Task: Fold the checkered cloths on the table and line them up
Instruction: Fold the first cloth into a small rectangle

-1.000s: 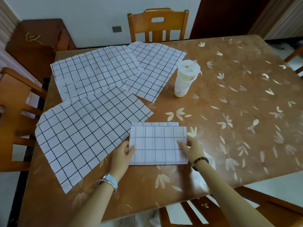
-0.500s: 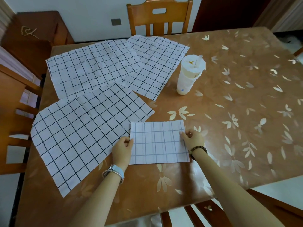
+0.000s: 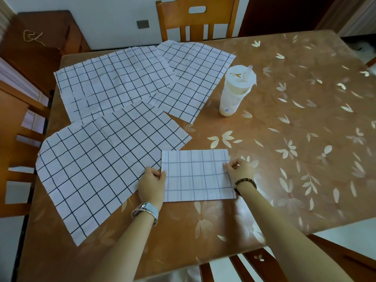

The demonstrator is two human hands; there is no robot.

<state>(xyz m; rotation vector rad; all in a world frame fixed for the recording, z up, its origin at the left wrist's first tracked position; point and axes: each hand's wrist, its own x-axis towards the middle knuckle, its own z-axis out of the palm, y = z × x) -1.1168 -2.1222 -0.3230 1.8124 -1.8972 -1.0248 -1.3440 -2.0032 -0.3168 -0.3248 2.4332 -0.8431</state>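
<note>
Table, floral-patterned, beside wooden chairs

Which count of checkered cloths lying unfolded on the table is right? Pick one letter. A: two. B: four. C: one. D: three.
D: three lie flat and overlapping, the near-left cloth, the far-left cloth and the far-right cloth beside the cup; only the folded cloth near the front edge is done.

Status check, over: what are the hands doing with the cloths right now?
Left hand and right hand pinch folded cloth by its side edges. Three unfolded checkered cloths overlap at left. Drink cup stands apart; nothing blocking.
</note>
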